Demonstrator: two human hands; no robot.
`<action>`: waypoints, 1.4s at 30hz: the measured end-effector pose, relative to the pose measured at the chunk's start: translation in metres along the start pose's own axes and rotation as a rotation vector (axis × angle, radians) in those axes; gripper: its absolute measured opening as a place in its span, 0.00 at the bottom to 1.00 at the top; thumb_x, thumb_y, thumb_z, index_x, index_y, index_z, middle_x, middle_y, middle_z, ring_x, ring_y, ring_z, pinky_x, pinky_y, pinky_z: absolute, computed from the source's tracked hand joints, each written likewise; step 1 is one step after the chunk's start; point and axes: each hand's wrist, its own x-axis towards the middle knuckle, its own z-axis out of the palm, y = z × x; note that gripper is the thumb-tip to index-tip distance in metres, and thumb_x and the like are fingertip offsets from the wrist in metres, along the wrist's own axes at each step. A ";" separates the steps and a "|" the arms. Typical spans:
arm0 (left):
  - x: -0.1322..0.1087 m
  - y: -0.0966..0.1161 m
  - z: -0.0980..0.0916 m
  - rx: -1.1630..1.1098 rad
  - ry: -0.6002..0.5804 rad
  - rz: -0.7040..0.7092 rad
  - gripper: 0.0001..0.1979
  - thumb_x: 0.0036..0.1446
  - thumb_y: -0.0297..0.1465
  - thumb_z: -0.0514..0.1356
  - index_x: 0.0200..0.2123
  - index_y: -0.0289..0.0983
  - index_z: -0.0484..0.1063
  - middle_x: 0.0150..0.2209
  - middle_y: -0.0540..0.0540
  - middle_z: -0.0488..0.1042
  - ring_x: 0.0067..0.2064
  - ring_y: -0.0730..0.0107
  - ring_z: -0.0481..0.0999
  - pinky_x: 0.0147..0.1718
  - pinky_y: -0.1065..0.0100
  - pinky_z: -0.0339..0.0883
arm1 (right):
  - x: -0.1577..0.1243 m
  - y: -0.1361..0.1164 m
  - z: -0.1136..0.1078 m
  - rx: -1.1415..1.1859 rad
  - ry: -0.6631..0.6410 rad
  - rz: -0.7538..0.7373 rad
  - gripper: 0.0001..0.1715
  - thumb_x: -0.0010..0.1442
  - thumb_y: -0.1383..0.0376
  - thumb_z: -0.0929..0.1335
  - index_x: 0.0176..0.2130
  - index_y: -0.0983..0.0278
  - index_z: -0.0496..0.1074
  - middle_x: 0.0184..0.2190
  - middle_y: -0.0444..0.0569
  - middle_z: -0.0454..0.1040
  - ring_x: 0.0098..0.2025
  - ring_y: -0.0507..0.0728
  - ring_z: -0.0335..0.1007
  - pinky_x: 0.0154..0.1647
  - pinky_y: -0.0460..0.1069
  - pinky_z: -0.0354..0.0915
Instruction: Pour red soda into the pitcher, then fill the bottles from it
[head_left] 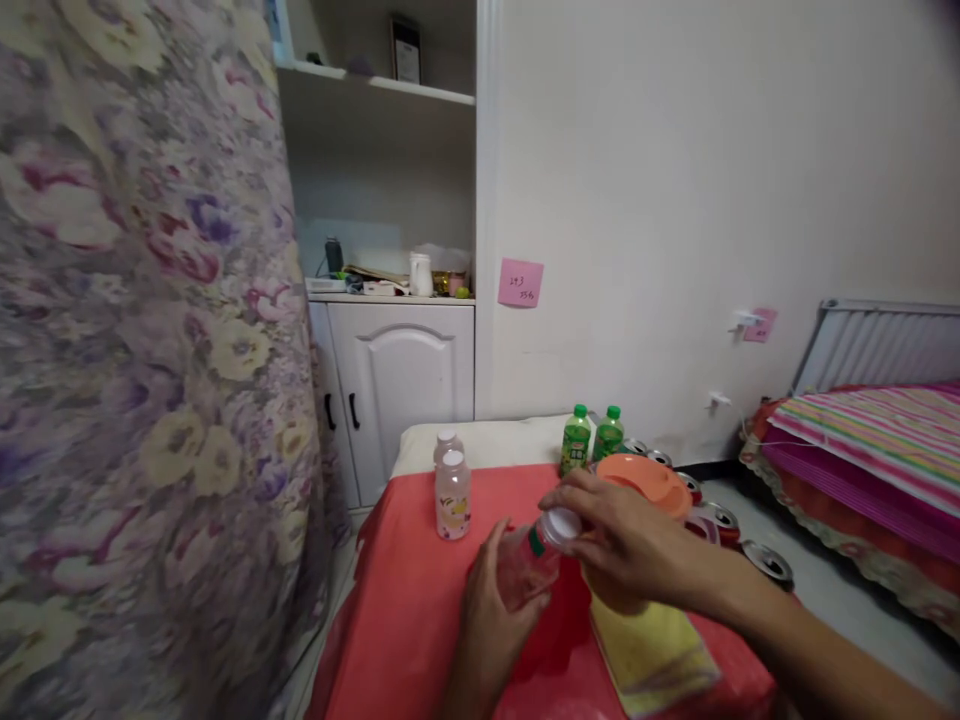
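My left hand (pixel 495 610) is wrapped round the body of a clear plastic bottle (pixel 525 565), which tilts to the right above the red cloth (pixel 405 600). At its top, the fingers of my right hand (pixel 611 525) close round the white cap (pixel 561 524). The cap sits at the bottle's mouth; whether it is tight or loose I cannot tell. To the left stand two clear bottles with white caps, the front one (pixel 453 500) with a fruit-patterned label and the other (pixel 448 443) behind it. A yellow cloth (pixel 652 650) lies below my right forearm.
Two green-capped bottles (pixel 576 440) stand at the table's back, beside an orange plate (pixel 645 480). Several drink cans (pixel 766 562) line the right side. A floral curtain (pixel 150 350) hangs at left, and a white cabinet (pixel 409 370) stands behind. A bed (pixel 862 470) is at right.
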 end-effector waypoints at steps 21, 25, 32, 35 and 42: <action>-0.014 -0.019 0.012 0.529 -0.011 0.505 0.31 0.47 0.25 0.60 0.58 0.37 0.65 0.57 0.38 0.74 0.58 0.50 0.72 0.57 0.47 0.66 | -0.075 0.027 0.083 0.339 0.551 0.419 0.16 0.60 0.55 0.71 0.47 0.57 0.73 0.38 0.48 0.74 0.36 0.60 0.70 0.34 0.53 0.66; -0.011 -0.017 0.011 0.510 -0.027 0.479 0.31 0.45 0.25 0.59 0.57 0.37 0.67 0.55 0.39 0.76 0.57 0.50 0.74 0.56 0.48 0.68 | -0.076 0.028 0.080 0.336 0.519 0.374 0.16 0.61 0.55 0.70 0.48 0.56 0.73 0.38 0.48 0.73 0.36 0.59 0.70 0.33 0.52 0.66; -0.010 -0.018 0.009 0.516 -0.063 0.457 0.33 0.42 0.23 0.58 0.56 0.38 0.69 0.54 0.39 0.77 0.55 0.50 0.75 0.55 0.47 0.70 | -0.078 0.029 0.075 0.261 0.505 0.268 0.19 0.62 0.55 0.70 0.51 0.56 0.71 0.44 0.50 0.75 0.43 0.61 0.71 0.43 0.54 0.67; -0.009 -0.017 0.008 0.492 -0.125 0.413 0.32 0.44 0.23 0.59 0.56 0.38 0.69 0.55 0.39 0.76 0.56 0.51 0.75 0.56 0.47 0.70 | -0.081 0.028 0.071 0.291 0.472 0.191 0.19 0.61 0.59 0.71 0.53 0.55 0.70 0.46 0.50 0.74 0.46 0.60 0.71 0.46 0.54 0.68; -0.005 -0.008 0.006 0.387 -0.180 0.340 0.30 0.47 0.28 0.63 0.56 0.37 0.68 0.57 0.37 0.75 0.59 0.49 0.73 0.59 0.45 0.67 | -0.082 0.025 0.060 0.411 0.338 0.114 0.28 0.63 0.64 0.69 0.60 0.47 0.65 0.57 0.48 0.68 0.61 0.60 0.63 0.61 0.56 0.61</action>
